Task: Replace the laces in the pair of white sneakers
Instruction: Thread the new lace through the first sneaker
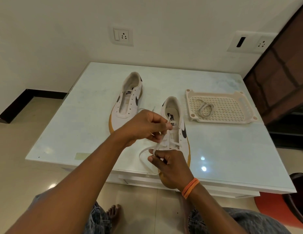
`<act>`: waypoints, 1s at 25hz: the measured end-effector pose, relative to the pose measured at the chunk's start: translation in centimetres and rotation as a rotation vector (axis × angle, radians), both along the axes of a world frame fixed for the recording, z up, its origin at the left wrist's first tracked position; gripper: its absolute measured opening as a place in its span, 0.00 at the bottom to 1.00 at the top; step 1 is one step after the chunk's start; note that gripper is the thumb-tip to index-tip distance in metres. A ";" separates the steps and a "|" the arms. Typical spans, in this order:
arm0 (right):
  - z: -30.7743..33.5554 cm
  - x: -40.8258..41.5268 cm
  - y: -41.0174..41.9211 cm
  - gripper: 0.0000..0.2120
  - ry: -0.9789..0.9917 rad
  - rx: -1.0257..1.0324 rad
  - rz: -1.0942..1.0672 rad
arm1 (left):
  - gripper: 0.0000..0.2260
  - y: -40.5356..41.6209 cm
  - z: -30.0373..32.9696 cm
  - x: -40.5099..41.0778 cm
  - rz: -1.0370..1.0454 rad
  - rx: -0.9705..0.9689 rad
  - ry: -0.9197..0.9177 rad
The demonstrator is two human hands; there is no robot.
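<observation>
Two white sneakers with tan soles lie on a glossy white table (pixel 79 125). The far left sneaker (pixel 128 102) has bare eyelets and no lace. The near right sneaker (pixel 178 130) carries a white lace (pixel 144 153) through its lower eyelets. My left hand (pixel 144 126) pinches one lace end over the sneaker's tongue. My right hand (pixel 171 163) pinches the other part of the lace near the toe, with a slack loop hanging to the left. A coiled spare lace (pixel 205 109) lies in a cream tray.
The cream perforated tray (pixel 232 105) sits at the table's right rear. A dark wooden cabinet (pixel 279 76) stands to the right, and an orange and black object (pixel 297 200) is at the lower right. My knees and a bare foot (pixel 113 211) are below the table edge.
</observation>
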State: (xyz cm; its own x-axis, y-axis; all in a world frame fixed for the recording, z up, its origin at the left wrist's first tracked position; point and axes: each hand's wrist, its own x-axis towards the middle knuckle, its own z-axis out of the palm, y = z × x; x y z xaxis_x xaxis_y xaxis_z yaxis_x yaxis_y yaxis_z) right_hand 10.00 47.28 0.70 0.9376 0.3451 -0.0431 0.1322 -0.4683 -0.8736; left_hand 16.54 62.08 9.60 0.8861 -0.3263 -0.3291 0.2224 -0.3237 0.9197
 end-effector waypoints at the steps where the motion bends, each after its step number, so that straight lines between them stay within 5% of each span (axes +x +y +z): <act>1: 0.5 0.2 -0.3 0.12 0.039 -0.023 0.017 | 0.09 -0.5 -0.5 0.0 -0.011 0.085 -0.064; 8: 4.0 3.9 -7.7 0.14 0.219 0.272 -0.341 | 0.07 -2.6 -2.6 -0.1 -0.121 0.451 -0.273; 12: 3.9 3.9 -7.1 0.07 0.161 0.259 -0.274 | 0.08 -3.7 -2.4 -0.2 -0.117 0.439 -0.260; 17: 3.2 4.4 -7.2 0.04 0.119 0.240 -0.447 | 0.06 -4.1 -3.1 -0.4 -0.054 0.429 -0.291; 21: 2.4 4.9 -8.2 0.03 0.194 0.188 -0.557 | 0.09 -4.6 -5.3 -0.2 -0.008 0.808 -0.721; 25: 1.2 4.9 -7.7 0.01 0.210 0.033 -0.481 | 0.04 -5.7 -6.4 -0.3 -0.052 1.055 -0.942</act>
State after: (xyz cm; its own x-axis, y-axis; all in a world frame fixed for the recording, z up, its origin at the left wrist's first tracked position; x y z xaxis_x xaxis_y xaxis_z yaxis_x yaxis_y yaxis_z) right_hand 14.93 39.57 1.94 0.9627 -0.1183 -0.2432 -0.2704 -0.4047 -0.8736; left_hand 16.23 56.38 3.17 0.9024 -0.3408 0.2639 -0.3632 -0.9308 0.0400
